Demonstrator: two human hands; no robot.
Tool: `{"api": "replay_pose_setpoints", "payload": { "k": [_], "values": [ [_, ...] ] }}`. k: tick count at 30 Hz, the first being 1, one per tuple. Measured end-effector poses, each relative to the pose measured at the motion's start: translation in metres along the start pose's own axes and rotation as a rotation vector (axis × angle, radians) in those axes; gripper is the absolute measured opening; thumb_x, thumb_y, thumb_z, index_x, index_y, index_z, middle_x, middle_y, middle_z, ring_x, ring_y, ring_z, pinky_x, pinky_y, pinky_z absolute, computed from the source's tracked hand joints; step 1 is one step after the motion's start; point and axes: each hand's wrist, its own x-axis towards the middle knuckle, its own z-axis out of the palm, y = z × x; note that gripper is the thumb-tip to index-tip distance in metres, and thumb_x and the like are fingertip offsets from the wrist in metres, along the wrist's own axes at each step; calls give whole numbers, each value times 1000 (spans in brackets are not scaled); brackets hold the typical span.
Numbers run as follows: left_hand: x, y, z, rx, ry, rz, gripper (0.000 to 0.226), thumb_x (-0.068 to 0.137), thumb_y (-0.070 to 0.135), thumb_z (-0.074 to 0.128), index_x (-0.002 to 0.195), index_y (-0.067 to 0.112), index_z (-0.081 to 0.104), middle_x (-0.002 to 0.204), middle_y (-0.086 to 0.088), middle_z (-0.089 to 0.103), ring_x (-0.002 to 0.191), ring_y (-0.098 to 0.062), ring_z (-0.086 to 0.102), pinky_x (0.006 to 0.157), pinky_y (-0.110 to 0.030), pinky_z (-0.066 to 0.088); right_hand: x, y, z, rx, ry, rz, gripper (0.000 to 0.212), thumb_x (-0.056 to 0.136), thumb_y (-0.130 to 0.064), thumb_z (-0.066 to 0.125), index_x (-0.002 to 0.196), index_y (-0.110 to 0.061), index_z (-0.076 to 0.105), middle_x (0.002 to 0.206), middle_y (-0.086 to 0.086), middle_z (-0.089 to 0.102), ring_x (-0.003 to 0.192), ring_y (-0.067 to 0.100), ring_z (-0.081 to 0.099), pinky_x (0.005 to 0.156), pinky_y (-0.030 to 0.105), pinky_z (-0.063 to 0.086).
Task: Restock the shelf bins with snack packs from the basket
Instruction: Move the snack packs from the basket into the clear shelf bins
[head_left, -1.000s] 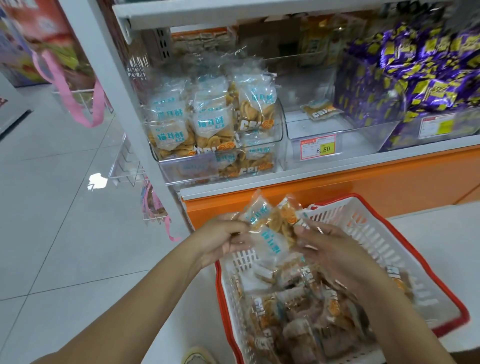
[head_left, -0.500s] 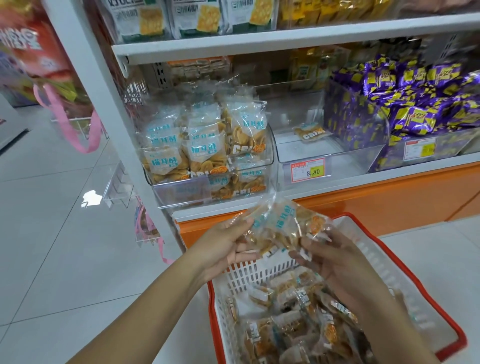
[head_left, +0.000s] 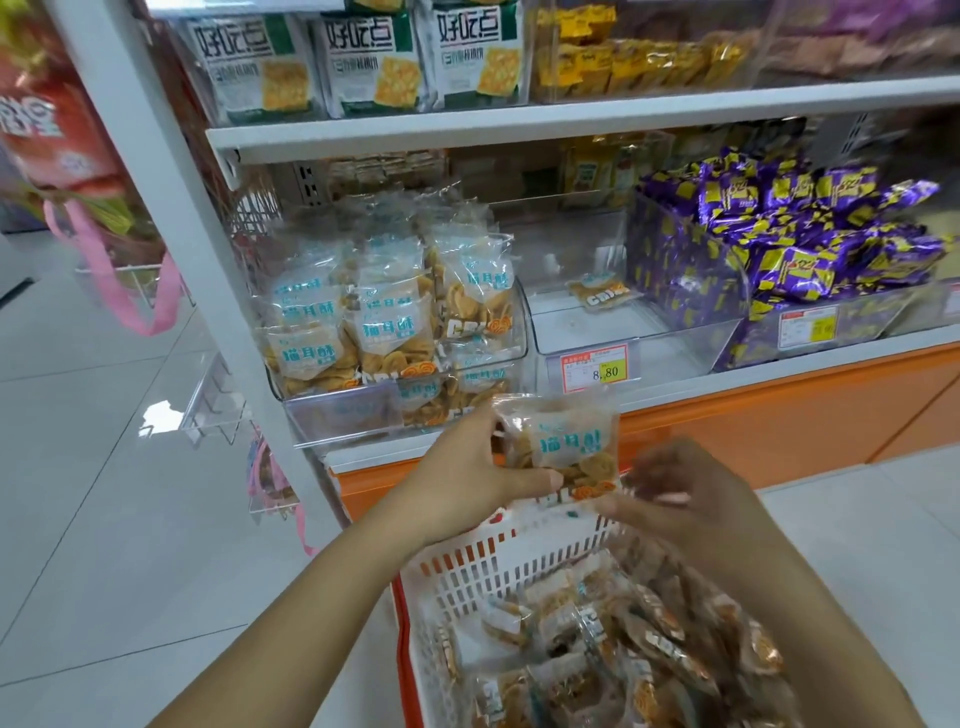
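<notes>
Looking down into a white slotted basket (head_left: 498, 566) with a red rim, nearest at the bottom right, and finding it heaped with clear biscuit packs (head_left: 623, 654). Gripping one snack pack (head_left: 563, 447) just above the basket's far wall with the left hand (head_left: 467, 483), thumb pressing across the lower front and fingers curling round the left edge. Holding the right hand (head_left: 691, 499) at that pack's lower right corner, fingers bent and blurred; not being able to tell whether pinching the wrapper or only touching it.

Facing, just beyond the held pack, an orange shelf base (head_left: 779, 415) under a white shelf carrying clear bins. Finding the left bin (head_left: 343, 413) packed to the top with upright blue-lettered packs (head_left: 384, 322) of the same kind. Finding the middle bin (head_left: 649, 332) beside it holding a single pack (head_left: 597, 293) lying flat near the back, and showing a red and yellow price tag (head_left: 595, 366) reading 8.80 on the front. Seeing purple and yellow wrapped snacks (head_left: 810, 244) piled further right.

Seeing green and white cracker packs (head_left: 363, 62) on the shelf above, with yellow packs (head_left: 623, 62) to their right. Noticing a pink strap (head_left: 156, 296) hanging at the far left.
</notes>
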Motion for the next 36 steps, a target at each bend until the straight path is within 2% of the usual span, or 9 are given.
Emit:
{"api": "replay_pose_setpoints", "payload": {
  "k": [3, 8, 12, 16, 20, 23, 27, 31, 36],
  "values": [
    [2, 16, -13, 113, 10, 106, 44, 72, 22, 81, 103, 38, 55, 105, 11, 64, 98, -5, 61, 85, -28, 55, 17, -16, -16, 139, -187, -171, 79, 54, -47, 87, 125, -36, 54, 116, -12, 66, 109, 8, 61, 94, 34, 48],
    [9, 35, -27, -27, 136, 178, 35, 73, 18, 78, 103, 21, 59, 96, 9, 66, 80, 3, 66, 67, -13, 53, 52, -56, -10, 247, -264, -341, 54, 62, -20, 80, 112, -22, 59, 100, -8, 73, 92, 10, 69, 76, 24, 54],
    [18, 39, -47, 124, 593, 244, 37, 82, 31, 70, 115, 24, 57, 98, 18, 60, 83, 7, 58, 68, -6, 47, 99, -84, -6, 247, -170, -377, 49, 71, -11, 79, 115, -17, 57, 105, -6, 71, 94, 7, 69, 80, 24, 56],
    [25, 30, -63, 437, 886, 312, 34, 87, 24, 66, 119, 17, 55, 111, 4, 56, 99, -7, 51, 86, -25, 45, 140, -111, 6, 120, -200, -459, 52, 72, -16, 81, 117, -17, 55, 109, -7, 69, 98, 6, 67, 85, 27, 56],
    [33, 23, -57, 684, 844, 347, 47, 81, 25, 71, 123, 14, 52, 119, -5, 52, 113, -18, 45, 89, -22, 32, 157, -126, 8, -96, -297, -468, 54, 69, -17, 83, 114, -9, 54, 102, -4, 70, 92, 7, 69, 81, 28, 58],
    [43, 14, -51, 835, 738, 375, 74, 73, 28, 77, 137, 13, 43, 138, -9, 44, 132, -24, 34, 107, -26, 25, 160, -131, 2, -342, -375, -507, 49, 67, -21, 85, 105, -15, 57, 97, -5, 70, 84, 5, 69, 73, 23, 57],
    [53, 10, -52, 940, 627, 339, 93, 73, 27, 77, 150, 16, 24, 152, -10, 32, 142, -27, 24, 116, -34, 7, 160, -130, 6, -619, -200, -598, 54, 62, -46, 84, 103, -19, 59, 102, -4, 64, 98, 14, 57, 81, 35, 50],
    [59, 15, -57, 992, 656, 397, 94, 74, 21, 77, 150, 17, 21, 154, -13, 28, 142, -29, 24, 116, -36, 4, 153, -122, 12, -477, -80, -680, 57, 67, -40, 82, 109, -29, 45, 93, -12, 49, 84, 5, 46, 62, 13, 33],
    [64, 19, -67, 990, 632, 381, 98, 78, 22, 75, 151, 27, 10, 156, -10, 22, 143, -28, 23, 116, -33, 4, 145, -115, 25, -294, -9, -707, 70, 72, -25, 82, 130, -28, 42, 88, -20, 47, 64, -9, 50, 58, 3, 37]
  ]
}}
